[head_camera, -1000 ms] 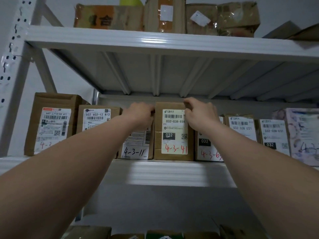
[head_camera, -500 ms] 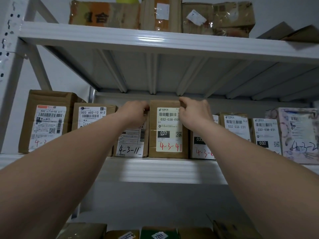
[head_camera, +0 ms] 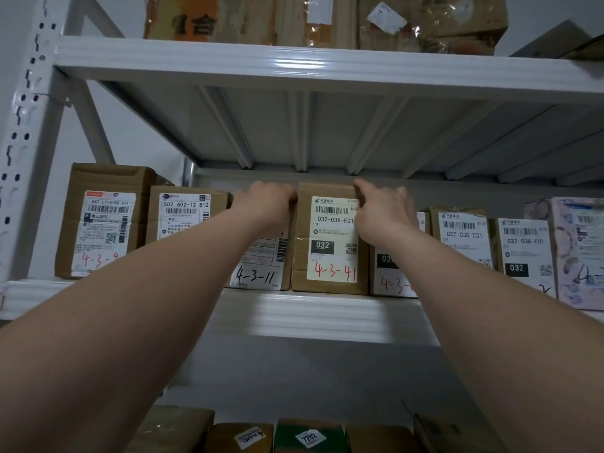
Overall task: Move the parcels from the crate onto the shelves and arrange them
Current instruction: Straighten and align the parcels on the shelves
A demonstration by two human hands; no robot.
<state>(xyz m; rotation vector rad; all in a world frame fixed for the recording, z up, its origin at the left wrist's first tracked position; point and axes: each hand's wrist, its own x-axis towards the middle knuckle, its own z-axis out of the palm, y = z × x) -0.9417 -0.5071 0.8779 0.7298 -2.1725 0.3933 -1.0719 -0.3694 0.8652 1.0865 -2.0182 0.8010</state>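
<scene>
A brown cardboard parcel marked 4-3-41 (head_camera: pixel 330 256) stands upright on the middle shelf (head_camera: pixel 310 317). My left hand (head_camera: pixel 266 204) grips its top left corner, fingers curled over the edge. My right hand (head_camera: pixel 384 212) grips its top right corner, partly covering the label. Left of it stands a parcel marked 4-3-11 (head_camera: pixel 261 273), half hidden by my left forearm. Right of it is another parcel with red writing (head_camera: pixel 390 279), partly behind my right arm. The crate is out of view.
More labelled parcels line the middle shelf: 4-3-9 (head_camera: pixel 101 223), a 502-602 box (head_camera: pixel 186 217), two 032 boxes (head_camera: pixel 523 250) and a patterned parcel (head_camera: pixel 578 250) at far right. Boxes fill the top shelf (head_camera: pixel 327 65) and the lower level (head_camera: pixel 307 436). A perforated upright (head_camera: pixel 23 125) stands left.
Both hands keep their hold on the 4-3-41 parcel's top corners. The whole scene has drifted slightly left and down in view; the parcel itself shows no clear shift on the shelf.
</scene>
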